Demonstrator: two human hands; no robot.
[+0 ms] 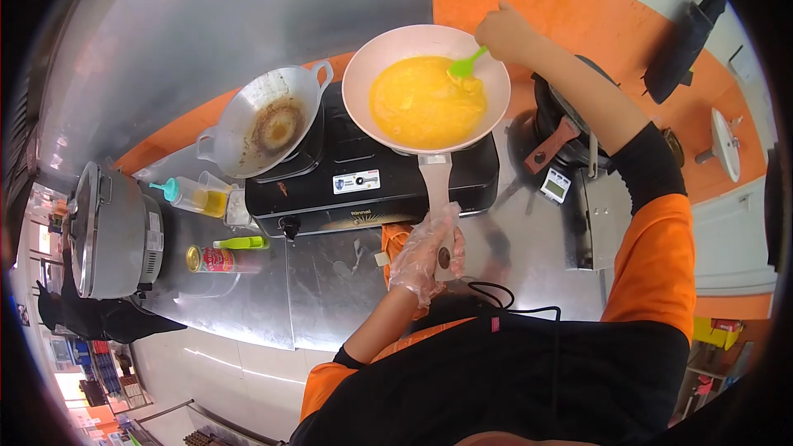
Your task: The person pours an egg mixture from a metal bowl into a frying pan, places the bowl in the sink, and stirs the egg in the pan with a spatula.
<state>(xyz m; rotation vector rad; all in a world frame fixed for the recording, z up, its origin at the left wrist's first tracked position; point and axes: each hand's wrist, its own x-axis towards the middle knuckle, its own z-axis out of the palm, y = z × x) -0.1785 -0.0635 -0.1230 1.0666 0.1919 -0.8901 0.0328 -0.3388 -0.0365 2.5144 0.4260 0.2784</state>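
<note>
A pale pink frying pan (363, 120) rests on the right side of the black gas stove (372, 190), with yellow liquid egg (413, 107) spread over its bottom. My left hand (423, 254), in a clear plastic glove, is wrapped round the pan's handle (436, 180). Above the pan's right rim, my right hand (505, 33) is closed on a green spatula (464, 66), whose head touches the egg near the upper right. No glove shows on my right hand.
A metal wok (256, 161) with brown residue sits on the left burner. Further left are a squeeze bottle (188, 194), a can (211, 260), a green utensil (241, 243) and a large cooker (116, 231). A timer (555, 187) and dark pan (552, 120) are at right.
</note>
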